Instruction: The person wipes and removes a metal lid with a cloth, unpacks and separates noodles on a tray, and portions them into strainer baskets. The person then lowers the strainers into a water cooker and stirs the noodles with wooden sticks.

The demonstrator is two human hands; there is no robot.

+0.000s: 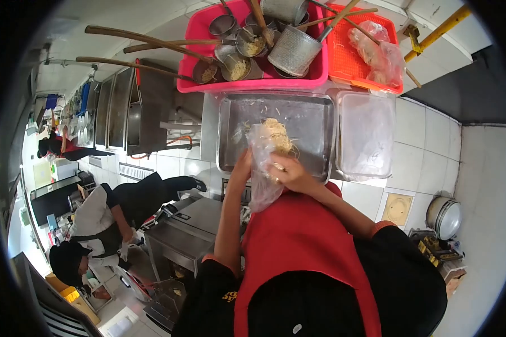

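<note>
A metal tray (315,112) lies before me with a pile of pale noodles (275,132) in it and a few loose strands around. My left hand (242,167) is closed on the side of a clear plastic bag (262,188), which hangs over the tray's near edge against my red apron. At the bag's other side, my right hand (293,174) has its fingers curled around some noodles. Its fingertips are partly hidden by the noodles and plastic.
Behind the tray stands a pink basin (194,53) of long-handled metal strainers (295,51), some holding noodles. Beside it is an orange basket (340,50) with plastic bags (376,53). A lidded container (365,135) sits at right. Another person (95,219) works at left.
</note>
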